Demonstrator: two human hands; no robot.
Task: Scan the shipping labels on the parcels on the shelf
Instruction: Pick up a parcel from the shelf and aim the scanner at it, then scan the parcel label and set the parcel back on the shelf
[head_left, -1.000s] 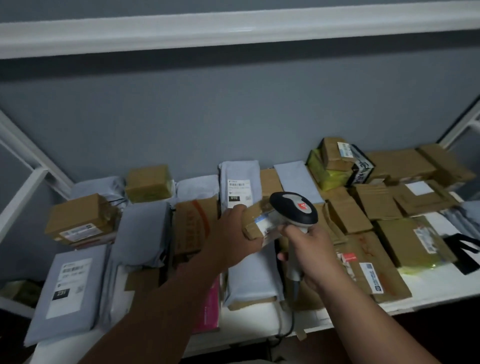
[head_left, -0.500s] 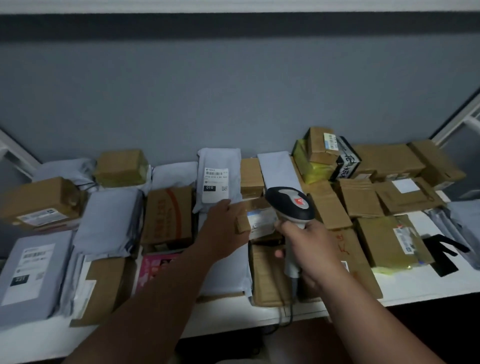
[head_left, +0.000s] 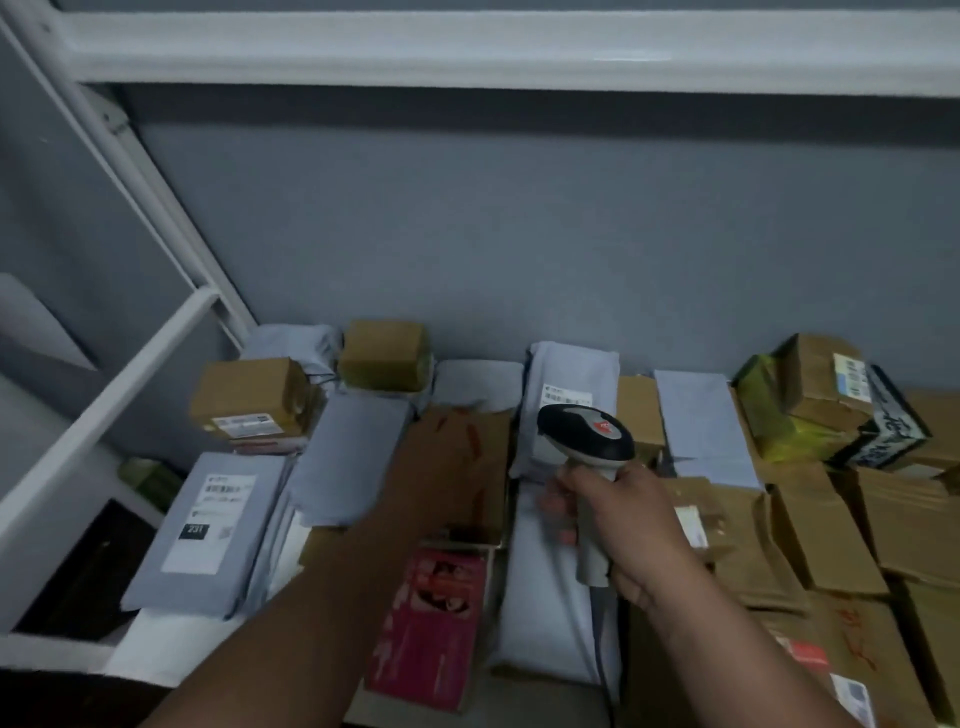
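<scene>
Head view: right hand (head_left: 618, 525) grips scanner (head_left: 587, 439) handle; left hand (head_left: 447, 467) blurred, grasp unclear. Best to level the scanner squarely over grey mailer label (head_left: 567, 397).

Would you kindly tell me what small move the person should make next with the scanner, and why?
Probably tip the scanner, held in the right hand, forward onto the label of the grey mailer. That label lies just beyond the scanner's head with its barcode showing. The left hand is blurred over the brown box, so its grip cannot be judged.
</scene>
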